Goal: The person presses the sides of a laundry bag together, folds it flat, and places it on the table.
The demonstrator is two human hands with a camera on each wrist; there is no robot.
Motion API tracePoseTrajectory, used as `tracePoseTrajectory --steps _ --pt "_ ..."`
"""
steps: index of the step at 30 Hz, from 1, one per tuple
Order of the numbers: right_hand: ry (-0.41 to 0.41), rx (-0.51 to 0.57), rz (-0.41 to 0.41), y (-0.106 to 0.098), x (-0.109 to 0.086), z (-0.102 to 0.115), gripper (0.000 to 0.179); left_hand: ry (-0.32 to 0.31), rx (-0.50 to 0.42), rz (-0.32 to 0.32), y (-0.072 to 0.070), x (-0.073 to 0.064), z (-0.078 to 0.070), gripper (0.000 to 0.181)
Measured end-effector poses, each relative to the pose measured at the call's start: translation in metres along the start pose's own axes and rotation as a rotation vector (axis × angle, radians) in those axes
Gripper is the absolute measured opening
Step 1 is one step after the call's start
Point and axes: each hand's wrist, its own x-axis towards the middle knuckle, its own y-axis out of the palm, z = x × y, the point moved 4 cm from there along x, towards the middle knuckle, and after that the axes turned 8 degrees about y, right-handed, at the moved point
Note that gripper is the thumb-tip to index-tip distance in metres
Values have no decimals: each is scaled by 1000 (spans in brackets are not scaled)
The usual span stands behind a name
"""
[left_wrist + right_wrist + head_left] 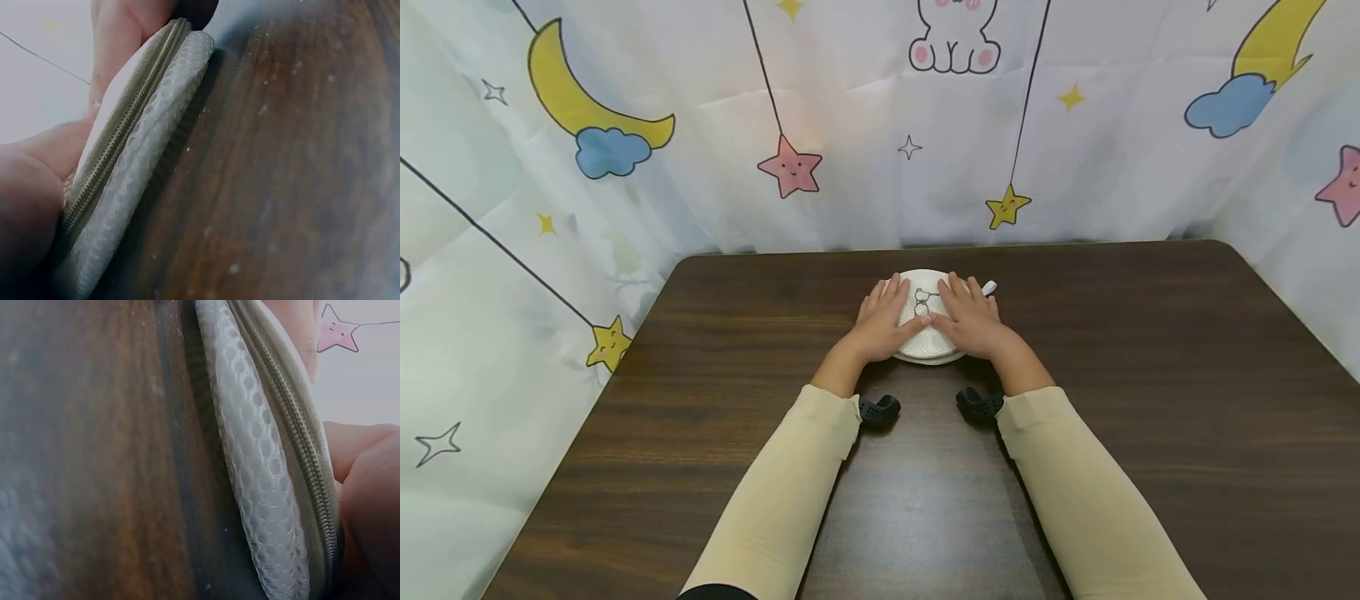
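A round, whitish mesh laundry bag (929,345) lies low on the brown table, with a small line drawing on its top. My left hand (878,323) rests flat over its left side. On the opposite side lies my right hand (976,325), fingers extended and pointing away from me. The two thumbs meet near the middle of the bag. A closed beige zipper (119,134) runs round the edge in the left wrist view, above a honeycomb mesh side wall (256,450) seen in the right wrist view. A pale tab (989,287) sticks out at the far right.
The dark wood-grain table (737,333) has rounded far corners. Behind it and at both sides hangs a white curtain (865,100) printed with stars, moons and clouds. Black wrist devices (880,412) sit under both cream sleeves (775,500).
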Motion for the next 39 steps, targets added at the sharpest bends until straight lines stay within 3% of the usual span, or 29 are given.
tracePoseTrajectory --steps 6,10,17,20,25,30,39 --pt "8 -3 35 -1 1 -1 69 -49 48 75 0 1 -3 79" --pt "21 1 38 -2 1 -1 68 -64 81 86 0 1 -5 75" --pt "84 -69 -90 -10 2 8 56 -118 221 51 -4 5 -13 63" --pt "58 -69 -119 -13 8 12 50 -107 294 41 -5 10 -19 58" --pt "2 23 -10 -9 18 12 51 -81 329 67 1 16 -21 59" --pt "-3 26 41 -6 20 8 52 -86 321 128 8 18 -20 62" --pt "48 -92 97 -4 19 10 54 -133 323 256 7 20 -22 66"
